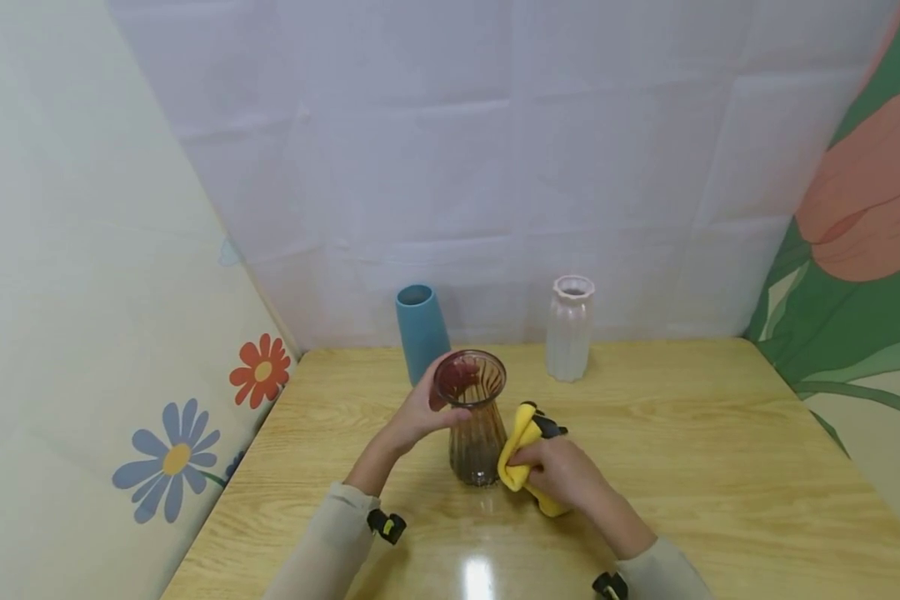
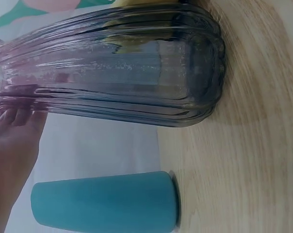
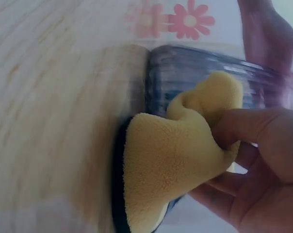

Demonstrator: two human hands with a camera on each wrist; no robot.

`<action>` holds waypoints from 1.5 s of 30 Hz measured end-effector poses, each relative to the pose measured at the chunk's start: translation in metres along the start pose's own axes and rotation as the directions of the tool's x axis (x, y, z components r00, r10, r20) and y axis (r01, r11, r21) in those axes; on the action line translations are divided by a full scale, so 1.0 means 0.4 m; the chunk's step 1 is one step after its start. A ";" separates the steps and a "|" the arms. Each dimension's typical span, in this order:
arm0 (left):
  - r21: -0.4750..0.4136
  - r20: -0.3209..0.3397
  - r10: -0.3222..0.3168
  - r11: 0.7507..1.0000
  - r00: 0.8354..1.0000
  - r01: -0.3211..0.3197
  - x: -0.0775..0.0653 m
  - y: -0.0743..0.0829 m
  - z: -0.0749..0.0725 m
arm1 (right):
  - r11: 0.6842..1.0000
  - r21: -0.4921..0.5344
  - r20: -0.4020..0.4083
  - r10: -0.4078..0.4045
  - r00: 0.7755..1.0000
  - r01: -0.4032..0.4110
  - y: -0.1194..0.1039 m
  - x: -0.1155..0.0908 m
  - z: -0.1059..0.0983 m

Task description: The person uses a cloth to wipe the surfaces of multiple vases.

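A ribbed glass vase (image 1: 477, 446), reddish at the flared rim and smoky grey at the base, stands upright on the wooden table. My left hand (image 1: 423, 411) grips it around the neck, thumb across the near side. In the left wrist view the vase (image 2: 107, 73) fills the upper part, and its see-through wall shows something yellow behind. My right hand (image 1: 566, 473) pinches a folded yellow cloth (image 1: 521, 446) with a dark edge, right beside the lower part of the vase. The right wrist view shows the fluffy cloth (image 3: 168, 155) bunched between thumb and fingers, overlapping the vase.
Behind my left hand a matte blue vase (image 1: 422, 333) stands on the table (image 1: 690, 433). A white fluted vase (image 1: 568, 337) stands farther right, near the white back wall (image 1: 450, 167). Flower-printed sheets border the table at left and right.
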State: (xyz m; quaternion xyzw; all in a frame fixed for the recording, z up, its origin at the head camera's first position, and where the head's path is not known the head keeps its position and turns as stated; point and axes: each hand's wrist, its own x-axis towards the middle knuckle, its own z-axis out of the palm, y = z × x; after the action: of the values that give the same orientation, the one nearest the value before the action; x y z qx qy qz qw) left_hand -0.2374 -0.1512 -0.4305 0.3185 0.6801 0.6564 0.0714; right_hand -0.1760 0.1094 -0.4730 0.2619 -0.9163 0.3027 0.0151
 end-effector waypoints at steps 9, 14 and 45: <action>0.094 -0.238 -0.011 0.995 0.971 0.034 -0.036 0.009 0.053 | 0.867 0.464 -0.156 0.281 0.947 -0.181 0.036 -0.015 -0.102; 0.150 -0.386 0.005 0.987 0.923 0.058 -0.039 0.032 0.098 | 0.775 0.618 -0.254 0.354 0.900 -0.130 0.015 -0.012 -0.122; 0.131 -0.255 -0.004 0.991 0.967 0.038 -0.021 0.017 0.043 | 0.805 0.498 -0.635 0.085 0.768 0.323 -0.071 0.047 -0.025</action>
State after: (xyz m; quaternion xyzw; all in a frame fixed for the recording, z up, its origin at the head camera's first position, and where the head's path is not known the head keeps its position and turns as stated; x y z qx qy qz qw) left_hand -0.2197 -0.1412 -0.4291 0.2287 0.7297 0.6436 -0.0309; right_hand -0.1797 0.0870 -0.4460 0.1978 -0.6997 0.6355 0.2597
